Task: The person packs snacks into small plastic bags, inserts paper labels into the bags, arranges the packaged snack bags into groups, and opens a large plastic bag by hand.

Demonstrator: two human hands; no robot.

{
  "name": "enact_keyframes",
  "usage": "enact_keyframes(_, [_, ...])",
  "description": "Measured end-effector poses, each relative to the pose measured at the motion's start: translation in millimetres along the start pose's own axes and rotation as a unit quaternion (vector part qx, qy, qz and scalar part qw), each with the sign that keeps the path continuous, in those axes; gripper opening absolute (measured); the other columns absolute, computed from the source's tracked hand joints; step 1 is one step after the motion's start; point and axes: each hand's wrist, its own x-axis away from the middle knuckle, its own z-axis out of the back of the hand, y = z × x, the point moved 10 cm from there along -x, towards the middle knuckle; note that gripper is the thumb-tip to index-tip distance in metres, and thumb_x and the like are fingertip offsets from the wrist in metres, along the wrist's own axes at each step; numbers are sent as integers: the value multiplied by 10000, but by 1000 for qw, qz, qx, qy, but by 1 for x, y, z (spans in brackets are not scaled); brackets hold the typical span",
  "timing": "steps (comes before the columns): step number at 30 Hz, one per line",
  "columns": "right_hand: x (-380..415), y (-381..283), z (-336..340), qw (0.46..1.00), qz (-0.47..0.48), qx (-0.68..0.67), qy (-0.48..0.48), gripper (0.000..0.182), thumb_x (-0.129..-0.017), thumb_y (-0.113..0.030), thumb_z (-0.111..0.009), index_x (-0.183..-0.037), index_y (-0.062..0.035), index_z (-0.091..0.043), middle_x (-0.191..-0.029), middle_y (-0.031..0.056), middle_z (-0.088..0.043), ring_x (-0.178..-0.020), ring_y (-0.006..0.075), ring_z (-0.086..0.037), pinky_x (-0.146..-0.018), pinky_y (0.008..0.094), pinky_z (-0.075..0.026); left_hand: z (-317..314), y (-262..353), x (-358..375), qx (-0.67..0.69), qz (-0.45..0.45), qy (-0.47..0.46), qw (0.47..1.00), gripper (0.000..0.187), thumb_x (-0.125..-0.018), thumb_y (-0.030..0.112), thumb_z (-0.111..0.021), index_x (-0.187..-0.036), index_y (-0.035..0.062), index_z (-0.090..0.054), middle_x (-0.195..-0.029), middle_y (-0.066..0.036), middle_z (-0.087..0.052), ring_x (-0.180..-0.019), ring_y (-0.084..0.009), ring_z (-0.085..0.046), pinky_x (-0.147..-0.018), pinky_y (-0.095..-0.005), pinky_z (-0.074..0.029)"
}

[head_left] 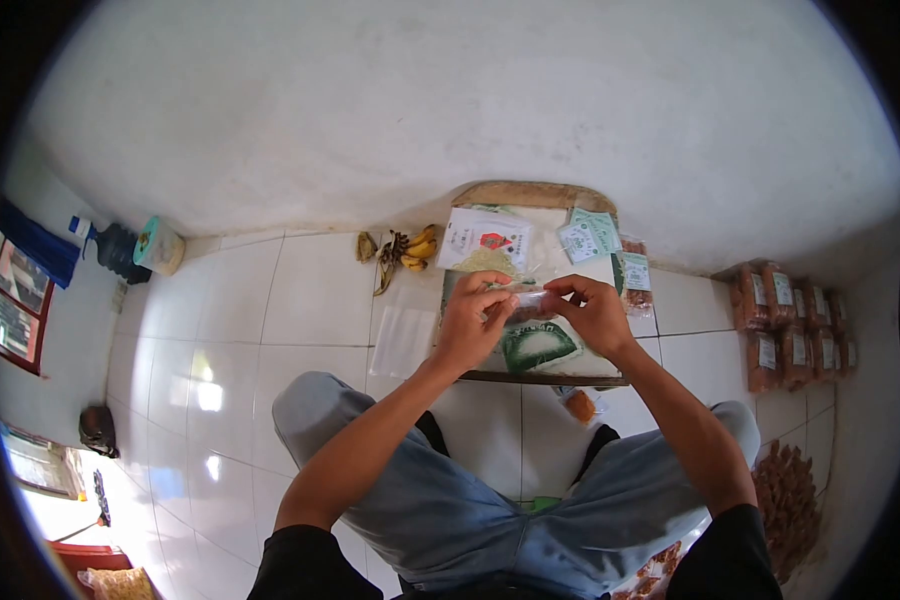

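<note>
My left hand (pixel 473 318) and my right hand (pixel 594 316) meet over a low wooden table, each pinching an end of a clear plastic bag (pixel 532 300). Something brownish shows in the bag, partly covered by my fingers. Beneath my hands, a white sheet with a green print (pixel 542 347) covers the tabletop (pixel 525 192). A white packet with a red design (pixel 488 238) lies beyond my left hand. Pale green printed labels (pixel 590 237) lie beyond my right hand, beside a labelled bag of brown food (pixel 636 278).
Clear empty plastic bags (pixel 400 325) lie left of the table, with bananas (pixel 420 248) farther back. Labelled brown packs (pixel 792 325) are stacked at right. A bag with orange contents (pixel 581 404) sits near my feet. A water bottle (pixel 118 250) and tub (pixel 160 246) stand left.
</note>
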Motion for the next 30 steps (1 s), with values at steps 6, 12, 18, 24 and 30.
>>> enact_keyframes(6, [-2,20,-1,995,-67,-75,6,196,-864,-126,-719,-1027,-18,-720,-818,68,-716,-697,85,-589,-651,251,-474,-4,-8,0,-18,16,-28,999,157,-906,113,-667,-957,-27,-717,-1223,-103,-571,-996,-202,-585,-733,-274,-536])
enact_keyframes(12, [-1,10,-3,998,26,-46,23,163,-866,-96,-701,-1015,-35,-726,-851,75,-713,-739,152,-633,-691,305,-498,-7,-29,-2,5,104,-45,994,253,-914,179,-656,-951,-67,-709,-1263,-144,-568,-1036,-229,-591,-768,-307,-548])
enact_keyframes(18, [19,-44,-14,963,204,179,0,254,-834,-103,-707,-1087,-75,-705,-895,104,-672,-859,302,-640,-754,382,-524,-8,-47,-4,60,204,-81,974,305,-903,193,-646,-935,-104,-704,-1294,-186,-558,-914,-243,-665,-795,-329,-538])
enact_keyframes(24, [18,-44,-11,960,213,178,27,259,-851,-127,-698,-1104,-69,-701,-895,101,-681,-834,264,-637,-728,366,-519,-6,-42,-2,43,224,-105,968,307,-922,208,-631,-991,-85,-693,-1347,-146,-514,-944,-214,-629,-831,-317,-516])
enact_keyframes(30, [-4,-8,-1,1000,-2,29,8,250,-868,-176,-710,-1056,-11,-722,-837,91,-706,-704,129,-585,-684,295,-490,-4,-25,-5,-31,89,-68,993,254,-941,219,-632,-1022,-13,-695,-1355,-106,-498,-1131,-216,-518,-925,-313,-461])
